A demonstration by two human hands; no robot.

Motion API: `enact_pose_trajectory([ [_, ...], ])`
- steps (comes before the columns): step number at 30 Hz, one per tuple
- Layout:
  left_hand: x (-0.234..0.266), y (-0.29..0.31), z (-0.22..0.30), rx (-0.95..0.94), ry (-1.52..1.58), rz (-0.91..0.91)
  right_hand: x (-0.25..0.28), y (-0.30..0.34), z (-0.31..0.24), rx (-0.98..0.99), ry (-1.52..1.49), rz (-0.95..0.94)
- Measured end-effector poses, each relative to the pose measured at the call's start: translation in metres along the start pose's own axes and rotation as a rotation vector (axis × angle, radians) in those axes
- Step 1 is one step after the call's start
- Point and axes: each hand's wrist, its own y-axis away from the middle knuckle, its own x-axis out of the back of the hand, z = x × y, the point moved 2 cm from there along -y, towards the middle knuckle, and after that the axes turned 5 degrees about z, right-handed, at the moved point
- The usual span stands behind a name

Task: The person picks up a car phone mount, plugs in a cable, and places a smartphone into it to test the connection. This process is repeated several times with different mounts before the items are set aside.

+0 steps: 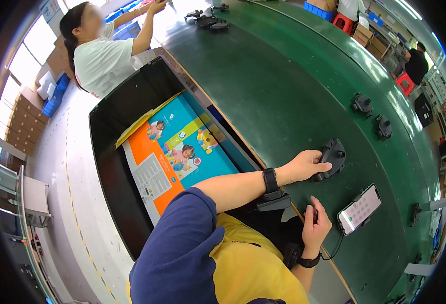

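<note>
My left hand (pixel 305 165) is closed on the near edge of a black plastic bracket-like part (pixel 334 156) with raised round knobs, resting on the green tabletop (pixel 284 101). My right hand (pixel 316 230) is nearer my body, by the table edge, with curled fingers and the index finger partly raised. A small dark thing shows between its fingers, too small to name. Just right of that hand a lit phone (pixel 359 210) stands tilted in a holder. Both wrists wear black straps, and a dark box-shaped device (pixel 273 201) hangs at the left one.
Left of the table stands a black bin (pixel 109 167) holding a colourful printed package (pixel 182 139). More black parts lie farther right (pixel 362 104) and at the table's far end (pixel 207 20). Beyond the bin, a co-worker (pixel 101 55) in a white shirt reaches over the table. A cable runs near the phone.
</note>
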Motion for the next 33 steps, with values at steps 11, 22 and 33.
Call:
enact_pose_trajectory([
  [11, 0.004, 0.008, 0.014, 0.073, 0.342, 0.088, 0.001, -0.003, -0.004, 0.016, 0.010, -0.003],
  [22, 0.077, -0.122, 0.093, -0.001, 0.054, 0.316, 0.005, -0.007, -0.012, 0.038, 0.010, -0.035],
  [33, 0.140, -0.348, 0.043, -0.151, -0.425, 0.706, 0.015, -0.010, 0.003, -0.070, -0.158, -0.035],
])
